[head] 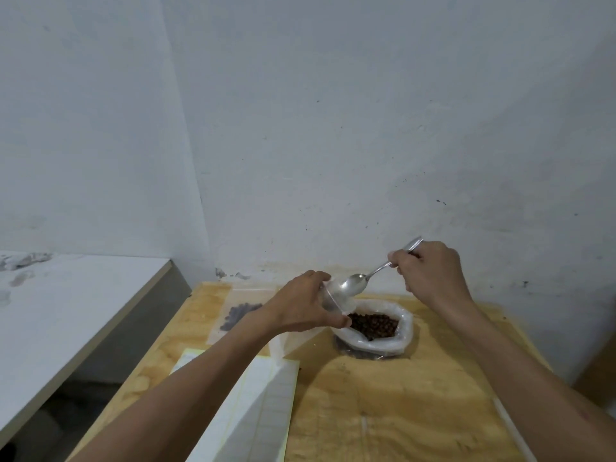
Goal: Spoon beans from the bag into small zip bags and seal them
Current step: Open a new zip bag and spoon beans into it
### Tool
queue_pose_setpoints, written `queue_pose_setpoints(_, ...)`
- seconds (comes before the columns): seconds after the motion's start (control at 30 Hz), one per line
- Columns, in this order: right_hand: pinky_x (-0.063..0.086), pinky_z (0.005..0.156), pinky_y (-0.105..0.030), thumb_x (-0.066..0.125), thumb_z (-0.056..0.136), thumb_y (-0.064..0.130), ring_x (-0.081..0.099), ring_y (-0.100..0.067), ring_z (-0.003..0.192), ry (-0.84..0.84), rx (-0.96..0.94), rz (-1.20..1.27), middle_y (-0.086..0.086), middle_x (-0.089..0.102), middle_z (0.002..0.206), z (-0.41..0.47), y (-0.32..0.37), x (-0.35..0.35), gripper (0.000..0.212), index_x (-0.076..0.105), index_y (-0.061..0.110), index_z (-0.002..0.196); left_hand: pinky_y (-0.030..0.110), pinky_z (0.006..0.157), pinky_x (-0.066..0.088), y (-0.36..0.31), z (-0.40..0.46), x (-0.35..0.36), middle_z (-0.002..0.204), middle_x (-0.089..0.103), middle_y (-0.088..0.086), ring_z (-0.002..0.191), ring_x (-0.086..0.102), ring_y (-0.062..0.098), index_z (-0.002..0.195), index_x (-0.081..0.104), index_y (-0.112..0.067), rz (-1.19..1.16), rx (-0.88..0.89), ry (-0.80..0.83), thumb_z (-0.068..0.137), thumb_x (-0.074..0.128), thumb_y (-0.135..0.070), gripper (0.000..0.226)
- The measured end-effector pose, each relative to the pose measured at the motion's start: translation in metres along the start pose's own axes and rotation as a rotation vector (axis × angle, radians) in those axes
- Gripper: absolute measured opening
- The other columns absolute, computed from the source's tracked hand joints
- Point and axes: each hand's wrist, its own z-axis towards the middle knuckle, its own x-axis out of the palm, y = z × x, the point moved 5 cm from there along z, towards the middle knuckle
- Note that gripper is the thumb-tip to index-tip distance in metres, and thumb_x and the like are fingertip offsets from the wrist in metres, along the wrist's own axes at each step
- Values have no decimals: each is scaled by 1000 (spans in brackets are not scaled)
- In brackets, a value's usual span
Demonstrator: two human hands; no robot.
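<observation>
Right hand (430, 275) grips the spoon (353, 285) by its handle, fingers curled round it, bowl pointing toward the left hand. Bowl looks bare; whether any beans remain in it cannot be told.

Left hand (303, 306) pinches a small clear zip bag (335, 300) at its mouth, holding it open and tilted toward the spoon. Spoon bowl sits at the mouth of the zip bag, just above the bean bag (376, 326).

Bean bag stands open on the bench (400, 411), rim rolled down, dark beans (373, 323) visible inside. Left of the bean bag, flat on the bench, lies a filled zip bag (238, 315) holding dark beans. Nearer the person than the bean bag, white lined sheets (266, 405) lie under the left forearm.

Judgement: step in hand is filling the held zip bag; at least one already looks done. To do it well:
- keep the zip bag mouth directly over the bean bag, so spills fall back in;
- hold the mouth wide, tip the spoon well inside;
- load modestly;
- leave the zip track free of beans before sealing.
</observation>
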Motion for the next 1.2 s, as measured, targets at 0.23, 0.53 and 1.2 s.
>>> queue_pose_setpoints(0.23,36,49,-31,63,90,23,51,-24,48,-7,-46,-307,-3,53,48,-1,-36,-7,37,61,4,57,37,107,44,5,3,3,148,48,3,130,50,21,152,37,-15,94,-7,103,73,83,-57,102)
queue_pose_setpoints(0.53,39,52,-29,71,85,17,58,-21,52,75,316,43,-8,69,57,-24,-85,30,28,74,4,62,35,107,36,6,3,15,148,47,4,129,50,24,153,34,-14,271,27,120,70,85,-57,106)
queue_pose_setpoints(1.2,31,39,-25,70,89,19,45,-15,42,89,454,329,-5,66,67,8,-58,-8,21,76,1,79,28,102,42,9,2,-9,150,46,3,132,48,18,154,35,-16,-37,-11,13,74,85,-49,100)
